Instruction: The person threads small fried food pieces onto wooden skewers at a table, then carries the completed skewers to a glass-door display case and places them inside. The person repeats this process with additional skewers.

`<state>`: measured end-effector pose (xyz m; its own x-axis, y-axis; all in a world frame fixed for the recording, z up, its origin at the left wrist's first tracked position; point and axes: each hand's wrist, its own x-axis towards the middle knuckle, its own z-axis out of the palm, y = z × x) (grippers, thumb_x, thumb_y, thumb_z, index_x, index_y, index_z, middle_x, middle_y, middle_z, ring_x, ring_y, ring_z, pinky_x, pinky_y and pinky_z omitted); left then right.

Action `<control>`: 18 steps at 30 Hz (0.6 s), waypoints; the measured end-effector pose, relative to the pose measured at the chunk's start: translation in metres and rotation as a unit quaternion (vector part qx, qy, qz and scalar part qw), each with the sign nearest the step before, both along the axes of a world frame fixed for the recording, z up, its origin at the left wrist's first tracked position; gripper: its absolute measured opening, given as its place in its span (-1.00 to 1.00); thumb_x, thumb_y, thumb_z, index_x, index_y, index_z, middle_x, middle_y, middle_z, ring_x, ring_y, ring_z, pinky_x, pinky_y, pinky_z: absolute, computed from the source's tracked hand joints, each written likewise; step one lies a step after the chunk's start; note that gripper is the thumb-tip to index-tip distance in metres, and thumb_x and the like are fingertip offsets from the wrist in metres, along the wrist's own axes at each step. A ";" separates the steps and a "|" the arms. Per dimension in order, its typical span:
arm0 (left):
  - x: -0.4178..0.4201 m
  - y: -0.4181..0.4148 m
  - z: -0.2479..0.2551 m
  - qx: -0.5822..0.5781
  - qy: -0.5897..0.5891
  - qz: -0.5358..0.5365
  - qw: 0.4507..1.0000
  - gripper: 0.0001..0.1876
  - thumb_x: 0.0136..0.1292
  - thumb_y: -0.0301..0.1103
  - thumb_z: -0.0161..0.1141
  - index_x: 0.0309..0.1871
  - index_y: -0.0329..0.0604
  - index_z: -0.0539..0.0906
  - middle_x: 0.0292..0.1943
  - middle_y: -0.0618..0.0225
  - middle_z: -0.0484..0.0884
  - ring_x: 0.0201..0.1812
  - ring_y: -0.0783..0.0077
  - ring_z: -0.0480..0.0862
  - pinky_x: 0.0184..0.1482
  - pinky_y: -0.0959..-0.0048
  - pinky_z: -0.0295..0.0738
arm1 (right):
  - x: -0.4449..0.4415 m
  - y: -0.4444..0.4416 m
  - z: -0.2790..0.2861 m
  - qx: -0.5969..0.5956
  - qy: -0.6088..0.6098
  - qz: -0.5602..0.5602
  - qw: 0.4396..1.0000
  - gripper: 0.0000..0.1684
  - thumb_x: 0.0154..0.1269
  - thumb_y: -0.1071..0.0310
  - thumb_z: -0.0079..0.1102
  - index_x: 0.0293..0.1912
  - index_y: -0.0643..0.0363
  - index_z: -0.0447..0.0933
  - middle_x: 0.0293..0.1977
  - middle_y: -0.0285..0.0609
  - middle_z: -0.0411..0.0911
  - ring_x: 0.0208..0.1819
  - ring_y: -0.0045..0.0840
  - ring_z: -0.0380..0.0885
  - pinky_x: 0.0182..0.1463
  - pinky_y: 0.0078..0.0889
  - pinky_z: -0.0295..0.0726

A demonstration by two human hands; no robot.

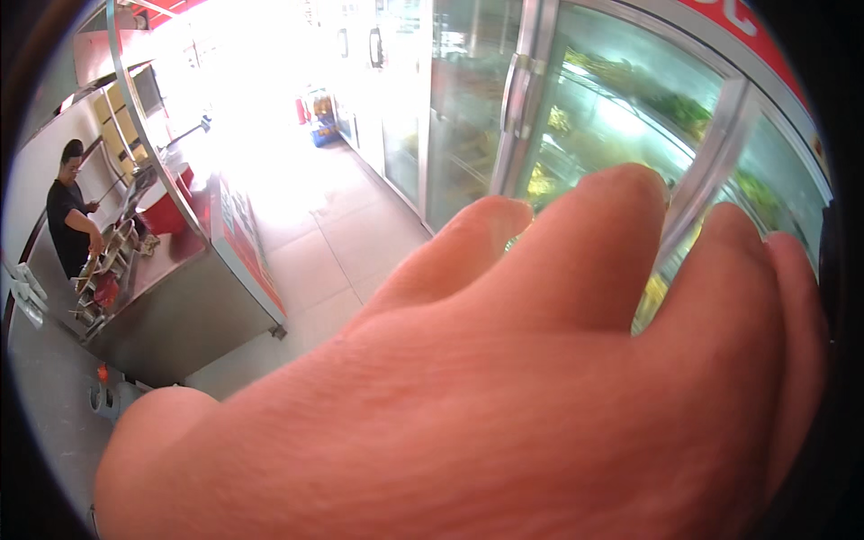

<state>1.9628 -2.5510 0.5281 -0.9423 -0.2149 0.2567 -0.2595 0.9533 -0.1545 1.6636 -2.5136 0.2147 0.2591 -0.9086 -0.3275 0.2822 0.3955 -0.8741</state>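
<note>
Close to the camera, my right hand (513, 398) fills the lower middle and right of the view, its near part cut off by the lower edge. Its fingers point up and right with gaps between some of them, and nothing shows in its grasp. Beyond the fingers stands a glass-door display refrigerator (536, 94) with metal door handles (516, 98). Leafy greens (648, 88) and pale yellow produce (540, 182) show on its lit shelves, partly covered by my fingers. I cannot tell whether my hand touches the refrigerator. My left hand is out of view.
At left, a person (71, 209) in a dark top works behind a metal counter (172, 327) with containers. A large red bowl (164, 206) stands on it. A tiled floor aisle (314, 256) runs between counter and refrigerators. A blue item (325, 131) stands farther along.
</note>
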 end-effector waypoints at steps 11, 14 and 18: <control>0.056 -0.248 0.038 0.005 0.000 0.010 1.000 -0.34 -0.06 -0.02 0.14 0.11 -0.15 0.30 0.14 0.15 0.26 0.17 0.13 0.23 0.15 0.27 0.14 | 0.057 -0.239 0.067 0.070 -0.038 -0.057 0.995 -0.83 0.17 0.31 -0.02 -0.43 0.08 0.21 -0.74 -0.40 0.13 -0.78 -0.75 0.11 -0.76 -0.71 0.17; 0.072 -0.316 0.005 0.035 0.040 0.059 0.997 -0.35 -0.07 -0.05 0.16 0.11 -0.15 0.31 0.13 0.15 0.26 0.17 0.12 0.23 0.15 0.27 0.14 | 0.053 -0.293 0.012 0.101 -0.010 -0.035 0.994 -0.83 0.17 0.30 0.00 -0.40 0.09 0.22 -0.73 -0.40 0.13 -0.77 -0.75 0.11 -0.75 -0.70 0.15; 0.083 -0.438 -0.013 0.107 0.102 0.082 0.986 -0.35 -0.08 -0.09 0.18 0.11 -0.14 0.31 0.13 0.16 0.27 0.16 0.11 0.23 0.15 0.26 0.15 | 0.061 -0.332 0.008 0.095 0.015 -0.083 0.992 -0.84 0.16 0.32 0.00 -0.39 0.09 0.22 -0.72 -0.39 0.14 -0.77 -0.75 0.12 -0.75 -0.70 0.14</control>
<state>2.0462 -2.9894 0.5155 -0.8233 -0.4309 0.3694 -0.4184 0.9006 0.1180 1.7248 -2.8457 0.2231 0.0981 -0.8588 -0.5028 0.3324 0.5045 -0.7969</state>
